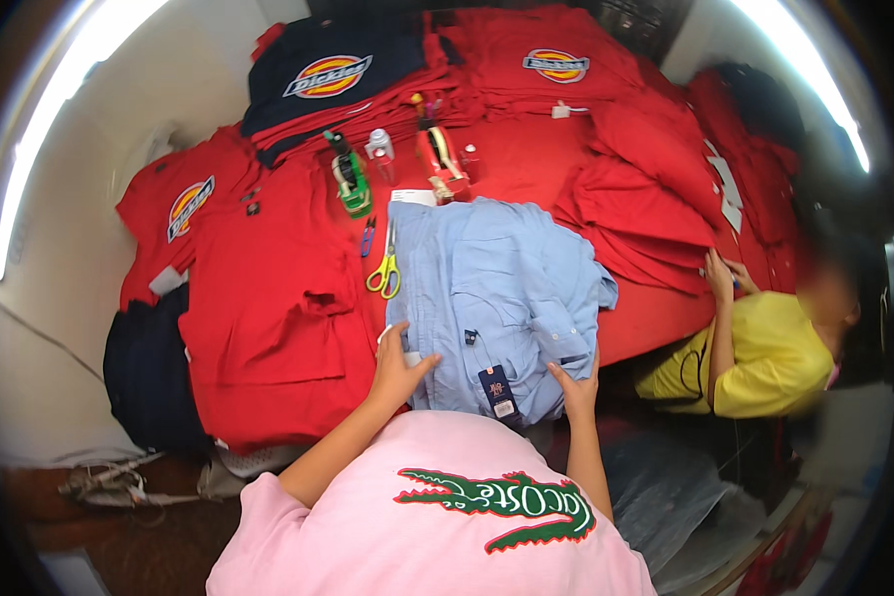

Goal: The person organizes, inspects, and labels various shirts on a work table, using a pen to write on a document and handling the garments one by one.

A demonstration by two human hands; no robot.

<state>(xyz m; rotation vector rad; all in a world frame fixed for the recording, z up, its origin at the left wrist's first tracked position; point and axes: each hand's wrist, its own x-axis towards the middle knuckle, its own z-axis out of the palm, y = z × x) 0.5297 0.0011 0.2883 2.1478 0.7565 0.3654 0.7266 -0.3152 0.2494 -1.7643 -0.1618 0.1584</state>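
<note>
Light blue shirts (512, 263) lie in a folded pile at the table's near edge. A dark hang tag (498, 391) dangles from the top one. My left hand (399, 370) rests on the pile's near left corner, thumb apart over the cloth. White bits show on both sides of its fingers, so it closes around something small and white, mostly hidden. At the near right corner my right hand (574, 385) grips the pile, thumb on top and fingers hidden below. Yellow-green scissors (385, 272) lie along the pile's left side, beside a small blue-handled tool (369, 238).
Stacks of red shirts (268, 328) flank the pile. A green tape dispenser (350, 179), a red tape dispenser (442, 164) and small bottles (379, 147) stand behind it. A dark shirt (333, 74) tops the back stack. On the right, a co-worker in yellow (775, 358) handles red garments (646, 223).
</note>
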